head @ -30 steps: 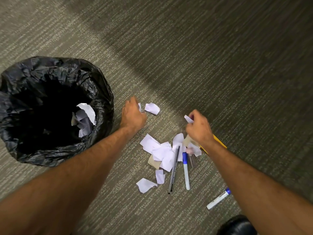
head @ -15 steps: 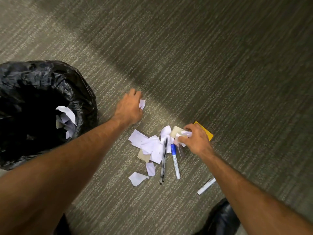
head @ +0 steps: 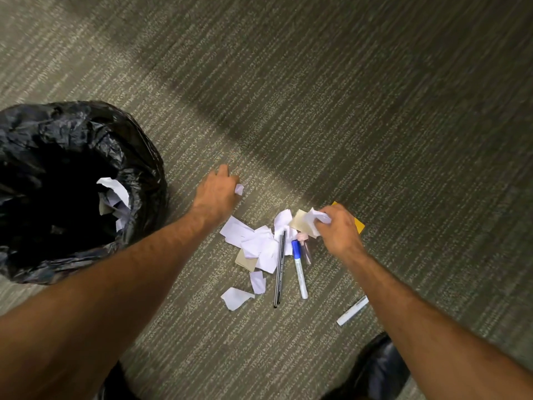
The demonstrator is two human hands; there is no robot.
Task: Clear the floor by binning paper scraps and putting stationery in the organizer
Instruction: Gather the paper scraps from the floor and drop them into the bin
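A heap of white and tan paper scraps (head: 253, 241) lies on the carpet between my hands. My left hand (head: 216, 192) is closed around a white scrap (head: 238, 188) just beyond the heap. My right hand (head: 339, 229) grips crumpled white scraps (head: 317, 217) at the heap's right edge, over a yellow sticky pad (head: 359, 225). Two black pens (head: 279, 269) and a blue-capped marker (head: 299, 268) lie side by side in the heap. A second white marker (head: 352, 310) rests apart at the lower right. No organizer is in view.
A bin lined with a black bag (head: 138, 157) stands at the left and holds several white scraps (head: 114, 194). Dark shoes show at the bottom edge (head: 375, 370). Grey striped carpet (head: 375, 111) stretches beyond the heap.
My left hand closed on the white scrap that lay beyond the heap. My right hand came back toward the heap and gathered more white scraps. The view shifted slightly.
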